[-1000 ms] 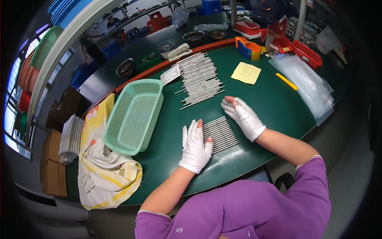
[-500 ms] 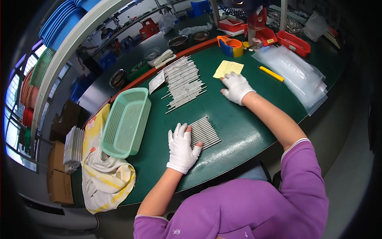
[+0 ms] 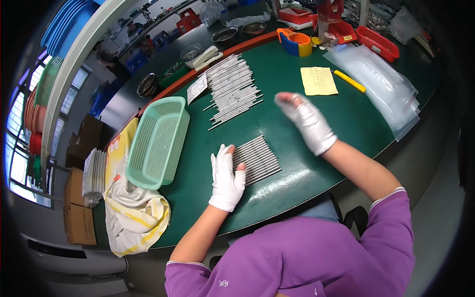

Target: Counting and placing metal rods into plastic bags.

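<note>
Thumb and fingers spread wide, a white-gloved left hand (image 3: 228, 180) rests against the left ends of a short row of metal rods (image 3: 260, 158), touching them without closing around them, the bare tips of thumb and forefinger showing. The row lies flat on a dark green worktable (image 3: 267, 123), right of a pale green mesh basket (image 3: 156, 141) and level with its near end, the rods side by side in a neat block. The gloved right hand (image 3: 310, 123) is raised well to the right of the basket, fingers straight and close together, thumb drawn near them; whether it pinches anything cannot be told from this angle.

A larger, looser stack of rods (image 3: 232, 89) lies to the right of the basket's far end, its edges uneven, with a white paper slip (image 3: 197, 89) between it and the basket. A yellow-and-white cloth (image 3: 138, 213) is bunched along the basket's left and near sides. Far to the basket's right are a yellow handwritten note (image 3: 318, 81), a yellow utility knife (image 3: 350, 81) and clear plastic bags (image 3: 373, 84). An orange-and-blue tape dispenser (image 3: 296, 43) sits beyond the basket, off to its right.
</note>
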The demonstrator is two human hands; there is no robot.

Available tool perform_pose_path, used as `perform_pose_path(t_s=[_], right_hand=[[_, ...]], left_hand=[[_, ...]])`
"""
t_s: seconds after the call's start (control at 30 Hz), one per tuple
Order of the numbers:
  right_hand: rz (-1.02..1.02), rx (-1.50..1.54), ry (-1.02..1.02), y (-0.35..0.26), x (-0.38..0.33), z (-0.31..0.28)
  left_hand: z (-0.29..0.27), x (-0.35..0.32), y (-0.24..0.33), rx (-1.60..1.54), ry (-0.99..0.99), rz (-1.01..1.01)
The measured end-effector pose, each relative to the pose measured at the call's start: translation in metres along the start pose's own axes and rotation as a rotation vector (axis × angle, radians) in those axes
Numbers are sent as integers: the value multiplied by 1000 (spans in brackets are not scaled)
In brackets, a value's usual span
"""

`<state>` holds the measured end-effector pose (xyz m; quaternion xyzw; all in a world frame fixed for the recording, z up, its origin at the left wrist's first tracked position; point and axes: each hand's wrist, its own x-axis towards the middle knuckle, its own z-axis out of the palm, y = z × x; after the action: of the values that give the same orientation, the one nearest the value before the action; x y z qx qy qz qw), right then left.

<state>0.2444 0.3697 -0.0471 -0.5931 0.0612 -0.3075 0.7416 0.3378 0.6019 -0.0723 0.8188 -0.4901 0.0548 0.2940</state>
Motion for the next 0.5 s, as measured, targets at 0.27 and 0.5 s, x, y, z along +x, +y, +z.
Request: perform_pose_path(t_s=[0.27,0.5], right_hand=[[107,-14,-66,43,-26,54],[10,190,178,24,22,11]], left_hand=[[4,2,-3,-81,58,-27],[-9,10,22,330,-117,50]])
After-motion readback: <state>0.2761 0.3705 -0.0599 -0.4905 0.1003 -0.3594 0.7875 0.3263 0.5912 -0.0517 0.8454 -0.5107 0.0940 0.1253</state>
